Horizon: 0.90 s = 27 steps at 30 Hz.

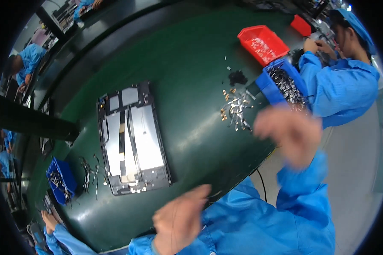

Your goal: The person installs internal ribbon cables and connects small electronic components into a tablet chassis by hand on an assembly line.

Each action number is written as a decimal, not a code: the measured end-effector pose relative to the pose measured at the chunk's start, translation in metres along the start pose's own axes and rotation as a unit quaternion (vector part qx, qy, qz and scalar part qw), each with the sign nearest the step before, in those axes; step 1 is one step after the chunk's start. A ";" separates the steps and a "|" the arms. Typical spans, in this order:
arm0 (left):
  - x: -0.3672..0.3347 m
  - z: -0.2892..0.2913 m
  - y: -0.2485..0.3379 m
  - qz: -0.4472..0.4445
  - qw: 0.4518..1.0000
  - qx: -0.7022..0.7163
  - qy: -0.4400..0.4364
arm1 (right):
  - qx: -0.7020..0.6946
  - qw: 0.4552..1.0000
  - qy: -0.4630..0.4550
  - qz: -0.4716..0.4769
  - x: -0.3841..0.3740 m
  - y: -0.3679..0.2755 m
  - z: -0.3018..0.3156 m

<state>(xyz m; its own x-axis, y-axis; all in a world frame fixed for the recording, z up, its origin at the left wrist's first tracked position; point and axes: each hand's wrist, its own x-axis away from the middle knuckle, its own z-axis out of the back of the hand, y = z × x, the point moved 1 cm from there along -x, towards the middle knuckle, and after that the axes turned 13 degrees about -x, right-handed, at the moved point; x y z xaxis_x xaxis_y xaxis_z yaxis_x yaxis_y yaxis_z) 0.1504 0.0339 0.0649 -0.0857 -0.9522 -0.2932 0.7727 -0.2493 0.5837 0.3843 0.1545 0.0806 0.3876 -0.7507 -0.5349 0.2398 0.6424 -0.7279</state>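
Observation:
My left hand (pixel 181 221) is over the table's near edge, its fingers curled and pressed together; what they hold, if anything, is hidden. My right hand (pixel 289 134) is smeared by motion at the right, just below a blue bin, so its fingers cannot be read. Left of it lies a loose pile of small connector pieces (pixel 239 111) with silver and copper-coloured ends. An opened tablet-like device (pixel 147 138), black-framed with large silver battery panels, rests on the green table, apart from both hands.
The blue bin (pixel 264 87) holds many small parts, beside a red bin (pixel 244 36) with small pale pieces. Black bits (pixel 237 77) lie nearby. At left are another blue bin (pixel 68 178) and thin cables (pixel 87 174). A co-worker (pixel 342 85) sits close at right; others work around.

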 end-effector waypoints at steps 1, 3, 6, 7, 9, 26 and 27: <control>0.003 0.012 -0.003 0.086 0.996 0.001 0.027 | 0.030 0.995 0.072 -0.069 -0.028 0.007 0.029; 0.016 0.033 -0.033 0.196 0.976 -0.025 0.085 | 0.072 0.983 0.093 -0.143 -0.078 0.066 0.087; 0.032 0.031 -0.094 0.197 0.968 -0.101 0.122 | 0.274 0.950 -0.004 -0.149 -0.105 0.149 0.152; 0.038 0.033 -0.100 0.197 0.958 -0.169 0.121 | 0.295 0.937 -0.034 -0.182 -0.111 0.168 0.157; 0.038 0.041 -0.099 0.289 0.953 -0.031 0.085 | 0.367 0.887 -0.009 -0.281 -0.127 0.188 0.149; 0.043 0.060 -0.073 0.192 0.971 -0.104 0.096 | -0.075 0.955 -0.281 0.058 -0.042 -0.042 -0.168; 0.041 0.061 -0.073 0.195 0.971 -0.102 0.095 | -0.101 0.954 -0.276 0.063 -0.043 -0.040 -0.177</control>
<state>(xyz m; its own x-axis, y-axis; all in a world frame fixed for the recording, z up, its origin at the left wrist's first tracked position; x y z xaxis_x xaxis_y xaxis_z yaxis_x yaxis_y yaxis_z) 0.0522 0.0023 0.0560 0.3413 -0.9127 -0.2247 0.8335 0.1833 0.5213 0.2005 0.1339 0.0563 0.8249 -0.4386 -0.3567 0.0058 0.6375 -0.7704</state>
